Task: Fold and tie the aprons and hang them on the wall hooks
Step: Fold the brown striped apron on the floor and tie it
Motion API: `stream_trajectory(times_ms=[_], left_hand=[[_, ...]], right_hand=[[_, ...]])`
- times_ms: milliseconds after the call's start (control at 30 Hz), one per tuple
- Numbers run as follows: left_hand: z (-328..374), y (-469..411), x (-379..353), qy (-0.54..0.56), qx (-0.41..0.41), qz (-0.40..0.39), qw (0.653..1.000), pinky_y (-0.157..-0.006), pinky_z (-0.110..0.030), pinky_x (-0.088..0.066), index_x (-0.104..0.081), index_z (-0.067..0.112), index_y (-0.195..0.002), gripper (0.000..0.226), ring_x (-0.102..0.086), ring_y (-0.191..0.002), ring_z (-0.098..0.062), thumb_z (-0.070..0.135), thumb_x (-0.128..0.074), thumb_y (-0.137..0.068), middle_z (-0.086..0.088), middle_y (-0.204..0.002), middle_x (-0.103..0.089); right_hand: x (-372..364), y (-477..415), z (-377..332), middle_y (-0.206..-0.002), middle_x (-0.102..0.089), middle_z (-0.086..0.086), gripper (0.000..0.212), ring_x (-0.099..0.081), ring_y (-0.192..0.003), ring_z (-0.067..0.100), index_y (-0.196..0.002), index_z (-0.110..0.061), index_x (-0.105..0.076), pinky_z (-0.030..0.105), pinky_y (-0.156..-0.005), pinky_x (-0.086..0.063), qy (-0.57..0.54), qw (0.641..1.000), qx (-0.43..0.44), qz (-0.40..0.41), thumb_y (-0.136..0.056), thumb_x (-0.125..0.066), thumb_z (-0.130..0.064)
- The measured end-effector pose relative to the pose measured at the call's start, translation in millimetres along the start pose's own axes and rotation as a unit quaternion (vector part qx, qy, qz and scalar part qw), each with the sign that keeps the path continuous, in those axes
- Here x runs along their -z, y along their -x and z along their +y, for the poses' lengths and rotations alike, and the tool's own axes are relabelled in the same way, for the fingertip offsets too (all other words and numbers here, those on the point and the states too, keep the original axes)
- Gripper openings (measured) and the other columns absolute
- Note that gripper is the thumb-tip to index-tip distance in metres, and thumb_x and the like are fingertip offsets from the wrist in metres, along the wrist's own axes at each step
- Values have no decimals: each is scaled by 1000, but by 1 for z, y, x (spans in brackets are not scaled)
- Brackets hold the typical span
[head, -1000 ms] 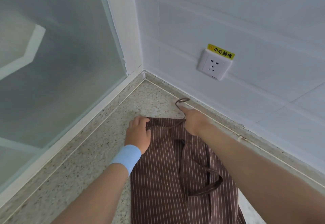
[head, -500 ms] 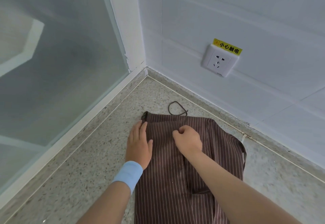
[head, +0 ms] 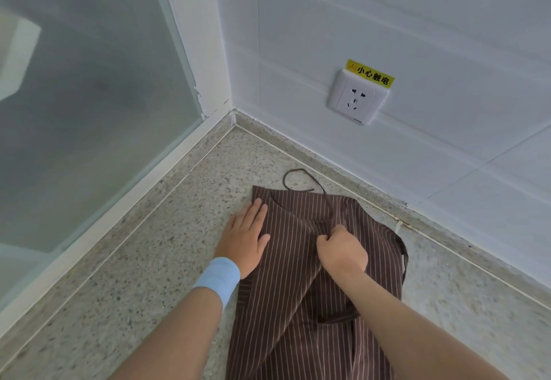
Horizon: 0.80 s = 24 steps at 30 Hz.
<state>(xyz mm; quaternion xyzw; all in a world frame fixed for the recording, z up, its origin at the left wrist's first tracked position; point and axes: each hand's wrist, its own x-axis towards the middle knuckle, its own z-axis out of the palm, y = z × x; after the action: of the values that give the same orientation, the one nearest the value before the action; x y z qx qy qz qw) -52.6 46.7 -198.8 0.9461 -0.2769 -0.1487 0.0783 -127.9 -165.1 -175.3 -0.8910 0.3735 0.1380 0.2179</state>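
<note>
While the left hand (head: pixel 246 238) presses flat, fingers together, on the limp striped apron (head: pixel 301 290) lying on the speckled counter (head: pixel 134 275), the right hand (head: pixel 341 250) pinches its thin strap (head: pixel 325 197), likely the best hold.

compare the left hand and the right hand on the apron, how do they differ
The left hand lies flat and open, fingers stretched along the striped apron at its left edge; the right hand is closed in a fist, pinching fabric and the thin strap near the middle. The left wrist wears a blue band; the right wrist is bare. Both touch the apron on the counter.
</note>
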Motion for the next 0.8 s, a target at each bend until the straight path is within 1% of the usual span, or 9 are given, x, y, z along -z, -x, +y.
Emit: stream_trajectory(times_ms=[67, 167, 267, 367, 467, 567, 667, 733, 800], left_hand=[[1, -12, -2, -35, -5, -65, 997, -124, -42, -4, 14, 20, -155, 67, 18, -149, -16, 51, -14, -102, 4, -162, 20], [3, -24, -4, -71, 0, -136, 988, -123, -46, -1, 18, 20, -154, 69, 22, -148, -16, 56, -10, -101, 4, -160, 26], [-4, -32, -2, -123, 29, -145, 981, -121, -52, 5, 21, 20, -153, 71, 25, -147, -18, 58, -9, -100, 3, -159, 29], [-16, -36, 8, -144, 67, -143, 977, -120, -53, 7, 20, 18, -153, 72, 23, -148, -23, 57, -11, -101, -1, -160, 27], [-18, -21, 13, -123, 63, -87, 987, -122, -51, 4, 11, 17, -156, 68, 16, -150, -26, 50, -18, -103, -5, -163, 17], [-6, 15, 5, -23, 28, 23, 999, -122, -46, -15, -21, 20, -155, 55, -12, -150, -25, 37, -32, -103, -2, -163, -16], [12, 59, -9, 59, 19, 94, 994, -109, -42, -38, -51, 20, -133, 37, -44, -129, -22, 28, -40, -99, 1, -139, -48], [23, 89, -19, 86, 20, 125, 988, -96, -39, -47, -57, 21, -118, 31, -53, -112, -19, 28, -36, -96, 3, -121, -55], [31, 118, -29, 100, 22, 129, 986, -88, -36, -49, -58, 22, -111, 31, -55, -103, -18, 29, -34, -94, 4, -113, -56]], right_hand=[[-1, -6, 5, -77, -61, -2, 16, -58, -64, 16, -97, -17, -54, 29, -54, -44, 20, 1000, -10, -11, -95, -43, -29], [-4, -13, 11, -82, -61, -2, 19, -58, -69, 16, -105, -17, -54, 30, -56, -42, 17, 999, -5, -28, -98, -42, -30], [-6, -23, 11, -91, -65, -1, 28, -62, -78, 18, -118, -19, -57, 30, -60, -43, -29, 999, 21, -35, -101, -44, -38], [0, -27, -2, -95, -65, -7, 34, -63, -77, 13, -127, -22, -55, 29, -60, -47, -112, 991, 50, -46, -101, -48, -43], [5, -14, -10, -105, -63, -11, 25, -63, -74, 8, -124, -27, -55, 31, -62, -54, -174, 980, 90, -23, -100, -52, -33], [6, 20, -1, -98, -58, -14, 10, -60, -60, 8, -99, -30, -58, 27, -55, -53, -152, 977, 146, 17, -95, -54, -22], [-2, 64, 18, -79, -60, -11, 16, -57, -55, 5, -83, -28, -59, 21, -52, -48, -84, 981, 173, -12, -94, -52, -19], [-11, 94, 31, -63, -59, -9, 25, -54, -51, 5, -76, -25, -62, 23, -52, -51, -34, 979, 192, -56, -95, -48, -16], [-20, 120, 43, -62, -59, -10, 26, -54, -53, 4, -77, -25, -63, 27, -56, -54, 22, 976, 202, -82, -95, -45, -20]])
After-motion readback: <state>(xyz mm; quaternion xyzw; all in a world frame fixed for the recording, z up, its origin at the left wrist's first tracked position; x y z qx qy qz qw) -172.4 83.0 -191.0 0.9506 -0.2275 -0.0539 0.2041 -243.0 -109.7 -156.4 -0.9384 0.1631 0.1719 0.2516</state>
